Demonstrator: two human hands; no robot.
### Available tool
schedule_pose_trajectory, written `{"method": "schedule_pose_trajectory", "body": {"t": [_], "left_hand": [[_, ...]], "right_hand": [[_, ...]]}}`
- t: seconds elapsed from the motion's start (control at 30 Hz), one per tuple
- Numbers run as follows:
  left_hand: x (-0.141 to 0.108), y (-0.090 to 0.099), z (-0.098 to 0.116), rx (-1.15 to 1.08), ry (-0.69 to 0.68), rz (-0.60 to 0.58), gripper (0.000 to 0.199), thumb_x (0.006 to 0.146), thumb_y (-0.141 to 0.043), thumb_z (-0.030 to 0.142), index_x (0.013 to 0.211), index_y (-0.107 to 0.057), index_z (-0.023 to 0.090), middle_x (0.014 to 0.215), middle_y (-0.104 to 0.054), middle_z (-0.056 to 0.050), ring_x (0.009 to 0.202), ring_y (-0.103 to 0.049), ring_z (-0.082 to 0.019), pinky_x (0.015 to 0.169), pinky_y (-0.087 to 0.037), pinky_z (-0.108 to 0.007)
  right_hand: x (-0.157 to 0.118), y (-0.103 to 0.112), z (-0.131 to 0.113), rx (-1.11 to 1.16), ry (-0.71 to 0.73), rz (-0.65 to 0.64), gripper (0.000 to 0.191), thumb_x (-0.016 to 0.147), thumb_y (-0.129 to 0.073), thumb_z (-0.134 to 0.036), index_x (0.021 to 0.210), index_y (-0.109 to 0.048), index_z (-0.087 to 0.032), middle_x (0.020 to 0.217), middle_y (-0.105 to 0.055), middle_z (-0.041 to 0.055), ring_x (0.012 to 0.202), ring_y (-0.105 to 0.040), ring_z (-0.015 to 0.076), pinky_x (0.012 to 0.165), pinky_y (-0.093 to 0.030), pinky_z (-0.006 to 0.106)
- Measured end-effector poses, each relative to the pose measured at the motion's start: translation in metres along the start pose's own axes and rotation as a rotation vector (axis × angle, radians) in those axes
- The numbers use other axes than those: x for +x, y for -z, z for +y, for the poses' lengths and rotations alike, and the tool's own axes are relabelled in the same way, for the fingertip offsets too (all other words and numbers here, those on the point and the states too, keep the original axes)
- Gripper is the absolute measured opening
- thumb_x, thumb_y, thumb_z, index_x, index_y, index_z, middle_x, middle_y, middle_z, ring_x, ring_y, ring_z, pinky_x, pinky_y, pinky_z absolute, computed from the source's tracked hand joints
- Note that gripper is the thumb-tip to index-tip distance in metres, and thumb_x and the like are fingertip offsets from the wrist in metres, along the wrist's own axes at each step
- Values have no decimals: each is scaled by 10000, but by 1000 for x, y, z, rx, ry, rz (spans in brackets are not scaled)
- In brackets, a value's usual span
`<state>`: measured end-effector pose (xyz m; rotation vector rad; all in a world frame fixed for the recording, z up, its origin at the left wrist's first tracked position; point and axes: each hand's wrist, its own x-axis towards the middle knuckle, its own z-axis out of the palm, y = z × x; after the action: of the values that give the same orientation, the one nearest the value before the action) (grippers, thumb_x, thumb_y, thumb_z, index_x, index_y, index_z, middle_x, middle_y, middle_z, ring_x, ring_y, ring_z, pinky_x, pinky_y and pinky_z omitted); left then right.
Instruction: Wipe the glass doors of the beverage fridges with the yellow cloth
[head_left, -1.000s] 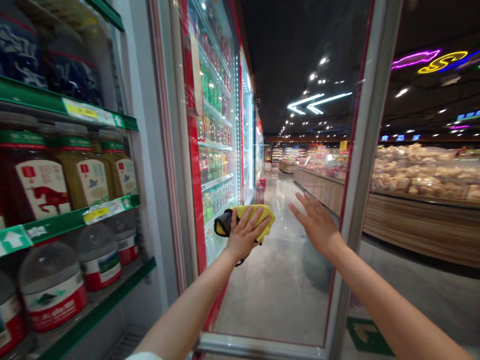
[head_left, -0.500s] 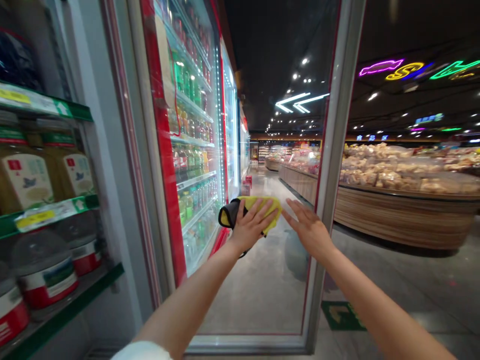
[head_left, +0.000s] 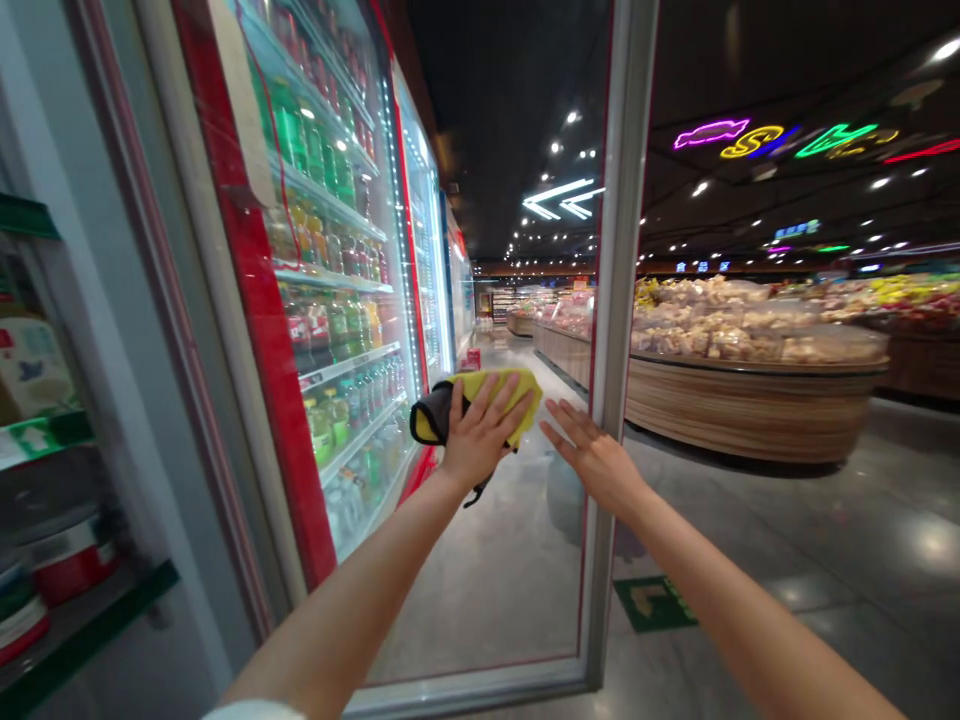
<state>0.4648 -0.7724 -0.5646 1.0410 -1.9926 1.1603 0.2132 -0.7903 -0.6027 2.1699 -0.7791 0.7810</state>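
My left hand (head_left: pixel 478 440) lies with fingers spread over a folded yellow and grey cleaning cloth (head_left: pixel 529 396), pressing it toward a clear glass door (head_left: pixel 487 600). A dark grey, black-edged fold of the cloth sticks out left of the fingers, and a thin black loop hangs beneath. To the right, my right hand (head_left: pixel 596 462) is held palm toward the glass, fingers extended and holding nothing. It is close to the door's metal frame (head_left: pixel 616 300); whether it touches the glass or the frame, I cannot tell.
A lit drinks fridge (head_left: pixel 330 330) with bottles on its shelves appears through the glass on the left. Nearer left are shelves (head_left: pixel 112 620) of jugs. A wood-sided produce stand (head_left: pixel 735 410) is at right. A green floor sign (head_left: pixel 652 603) lies beside the door.
The view has turned right, so the scene has shifted left. My right hand is a little closer to the door's frame; the left still presses the cloth.
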Motion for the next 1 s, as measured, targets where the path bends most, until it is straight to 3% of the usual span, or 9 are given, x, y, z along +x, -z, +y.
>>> {"method": "schedule_pose_trajectory", "body": {"t": [0.07, 0.13, 0.37, 0.43, 0.53, 0.6, 0.7, 0.87, 1.0], "left_hand": [[-34, -5, -1, -23, -162, -86, 687, 942, -596, 270, 1564, -344, 420, 1592, -452, 8, 1537, -311, -230, 1268, 125, -519], [-50, -5, -4, -37, -205, -127, 706, 944, -590, 243, 1565, -321, 444, 1573, -477, 35, 1520, -344, -200, 1275, 122, -478], [23, -9, 22, 17, 211, 43, 817, 879, -690, 345, 1597, -301, 341, 1668, -285, -70, 1573, -181, -344, 1246, 114, -633], [20, -17, 29, 43, 112, 9, 852, 865, -704, 357, 1604, -281, 332, 1672, -270, -78, 1575, -167, -347, 1240, 109, -651], [-14, -30, 29, 72, -234, -121, 809, 878, -680, 313, 1591, -299, 363, 1662, -308, -32, 1578, -178, -291, 1272, 38, -610], [-30, -33, 26, 86, -368, -127, 705, 931, -602, 261, 1572, -337, 384, 1647, -346, 16, 1574, -199, -225, 1296, -4, -543], [-16, -30, 27, 71, -349, -100, 641, 971, -527, 224, 1568, -351, 378, 1643, -347, 41, 1568, -218, -184, 1304, 14, -502], [41, -29, 53, -3, -128, -91, 774, 902, -644, 279, 1595, -302, 330, 1680, -244, -13, 1585, -140, -282, 1278, 16, -623], [15, -45, 67, -7, -281, -83, 756, 906, -636, 248, 1588, -320, 320, 1678, -260, -18, 1587, -134, -255, 1291, -32, -591]], "right_hand": [[-8, 4, 4, -37, -4, -30, 581, 938, -454, -2, 1484, -515, -193, 1636, -383, 120, 1524, -347, 260, 1180, -451, 446], [-15, 9, 9, -63, -9, -45, 546, 953, -466, -30, 1470, -532, -193, 1602, -443, 120, 1491, -406, 258, 1162, -470, 434], [-23, 5, 11, -141, -29, -12, 474, 976, -501, -94, 1439, -559, -177, 1547, -514, 132, 1438, -469, 274, 1135, -481, 419], [-27, 1, 10, -143, -20, 5, 474, 971, -510, -94, 1435, -558, -174, 1556, -501, 141, 1443, -461, 272, 1162, -449, 451], [-38, 1, 13, -155, -4, 0, 423, 976, -516, -111, 1387, -599, -169, 1534, -527, 142, 1439, -468, 265, 1188, -413, 479], [-47, 4, 19, -159, 6, -16, 381, 983, -511, -119, 1342, -634, -159, 1512, -553, 139, 1436, -474, 257, 1187, -415, 469], [-55, 8, 26, -156, 20, -20, 356, 989, -498, -116, 1303, -663, -142, 1497, -569, 138, 1422, -495, 248, 1168, -440, 442], [-63, 2, 23, -75, -61, 40, 381, 974, -516, -104, 1322, -665, -151, 1430, -627, 136, 1415, -505, 256, 1161, -465, 422], [-76, -1, 17, -27, -75, 75, 394, 996, -487, -115, 1343, -656, -194, 1430, -634, 97, 1400, -525, 249, 1146, -504, 413]]}}
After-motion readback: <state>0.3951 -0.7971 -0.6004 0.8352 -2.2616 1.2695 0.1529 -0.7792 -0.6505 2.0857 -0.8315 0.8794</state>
